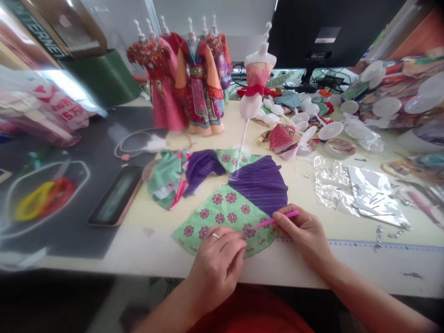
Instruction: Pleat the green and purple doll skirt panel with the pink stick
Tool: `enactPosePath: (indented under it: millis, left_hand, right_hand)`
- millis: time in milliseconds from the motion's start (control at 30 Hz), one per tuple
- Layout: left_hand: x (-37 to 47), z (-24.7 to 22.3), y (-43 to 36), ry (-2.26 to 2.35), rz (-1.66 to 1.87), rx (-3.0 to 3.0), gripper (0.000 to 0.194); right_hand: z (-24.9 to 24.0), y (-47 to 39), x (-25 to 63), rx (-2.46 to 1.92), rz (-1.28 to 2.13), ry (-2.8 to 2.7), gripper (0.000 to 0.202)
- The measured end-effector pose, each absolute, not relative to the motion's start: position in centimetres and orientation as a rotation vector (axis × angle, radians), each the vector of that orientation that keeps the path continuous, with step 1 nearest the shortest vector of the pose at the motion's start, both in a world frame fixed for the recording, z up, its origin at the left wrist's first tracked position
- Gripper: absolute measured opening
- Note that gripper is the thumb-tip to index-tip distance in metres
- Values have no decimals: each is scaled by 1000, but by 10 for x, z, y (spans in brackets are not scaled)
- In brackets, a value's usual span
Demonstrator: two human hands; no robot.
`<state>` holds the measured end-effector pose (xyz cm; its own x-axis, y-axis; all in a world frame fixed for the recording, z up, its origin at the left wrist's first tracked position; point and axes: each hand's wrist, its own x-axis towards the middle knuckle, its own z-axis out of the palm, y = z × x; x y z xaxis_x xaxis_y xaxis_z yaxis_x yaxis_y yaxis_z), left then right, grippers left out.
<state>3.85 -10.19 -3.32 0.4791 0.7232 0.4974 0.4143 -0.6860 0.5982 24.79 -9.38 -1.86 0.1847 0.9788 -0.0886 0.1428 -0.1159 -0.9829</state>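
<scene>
Between the thumb and fingers of my right hand is a thin pink stick, its left end over the lower right of a fan-shaped green fabric piece with flower prints. My left hand rests on the lower edge of this piece, fingers bent and close together; what is under the fingertips is hidden. Joined above the green piece are a striped purple panel at right, a smaller purple panel at left and another green flowered panel at the back.
Doll dresses on stands and a dress form stand behind. A crumpled green garment, a phone and scissors lie left. At right are a clear plastic packet, a ruler and piled doll parts.
</scene>
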Motion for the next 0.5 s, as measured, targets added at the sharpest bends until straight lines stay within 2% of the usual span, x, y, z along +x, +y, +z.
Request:
enactPosePath:
  millis: [500]
  left_hand:
    - [40,-33,-101,908,971,2403,18]
  right_hand:
    - [-26,-93,247,-1467,1065,-1213,29]
